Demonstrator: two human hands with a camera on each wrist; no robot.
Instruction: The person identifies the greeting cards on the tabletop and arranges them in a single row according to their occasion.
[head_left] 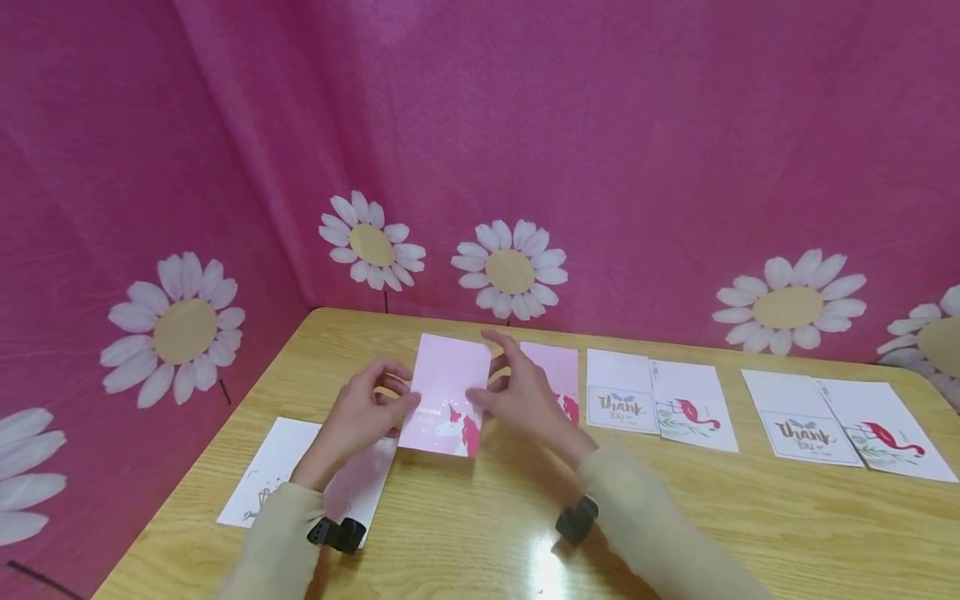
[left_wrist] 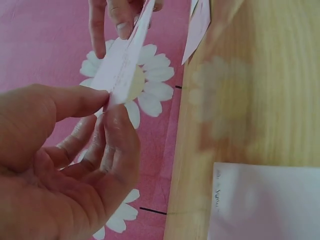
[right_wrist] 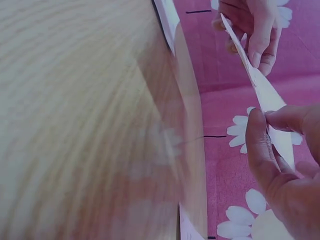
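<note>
Closest to me, at the bottom of the frame, I'm seeing two pale sleeves (head_left: 660,508) reaching in, with a black device (head_left: 337,534) sitting at the left wrist and another black device (head_left: 577,520) at the right. Between them a bright patch of light (head_left: 548,567) is glaring off the wooden worktop (head_left: 480,521).

Over at the lower left, a white card (head_left: 273,454) with a dark line drawing is lying flat, and a pale pink card (head_left: 363,487) is lying next to it, the left forearm partly covering both.

Now to the centre of the frame, where I'm following the unicorn card (head_left: 442,375): pink, its red-maned unicorn facing me, it's hanging clear of the wood. The left hand (head_left: 362,408) is pinching its left edge between thumb and fingers; the right hand (head_left: 525,396) is pinching the opposite edge. From both wrist views I'm seeing the card almost edge-on.

Out at the far right, a thank-you card (head_left: 810,437) and a flamingo card (head_left: 892,425) are lying side by side. Slightly farther back, right of centre, a matching thank-you card (head_left: 621,412) and flamingo card (head_left: 693,400) are lying the same way, and a second pink card (head_left: 551,367) is peeking out behind the right hand.

Behind everything, a magenta curtain (head_left: 600,150) is filling the upper frame, its big white daisies (head_left: 510,271) showing just above the worktop's back edge.
</note>
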